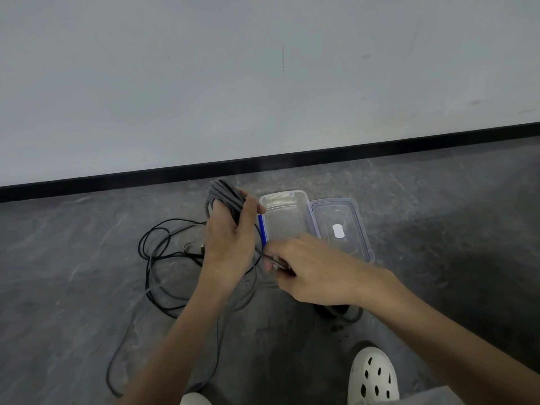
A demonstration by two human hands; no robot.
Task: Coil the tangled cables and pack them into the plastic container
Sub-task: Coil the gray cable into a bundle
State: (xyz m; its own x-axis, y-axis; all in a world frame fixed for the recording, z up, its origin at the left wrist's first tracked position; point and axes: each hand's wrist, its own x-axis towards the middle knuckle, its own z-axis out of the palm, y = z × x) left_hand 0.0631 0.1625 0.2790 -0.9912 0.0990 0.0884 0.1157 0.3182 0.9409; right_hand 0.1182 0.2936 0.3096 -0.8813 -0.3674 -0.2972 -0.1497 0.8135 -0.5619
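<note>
**Q:** Item one, your left hand?
**A:** Raised above the floor, back to the camera. Your fingers curl round a grey coil, several turns looped over the hand and gripped fast. The coil's top stands just left of the container.

**Q:** Item two, your right hand?
**A:** Low and just right of the left wrist. Thumb and fingers pinch the cable end, a short dark piece; blur hides whether it is a plug. A grey strand runs from it up toward the coil.

**Q:** Item three, the container?
**A:** Clear plastic, open, on the floor beyond your hands. A blue clip hangs on its left side. Nothing packed in it yet.

**Q:** Item four, the lid?
**A:** Flat on the floor, touching the container's right side, a white label at its middle.

**Q:** Loose stock?
**A:** A black cable in tangled loops on the floor, left of and under your left forearm. A grey cable trails from there toward the near left.

**Q:** Sundries?
**A:** One white perforated shoe at the near right. Pale wall with black skirting behind.
</note>
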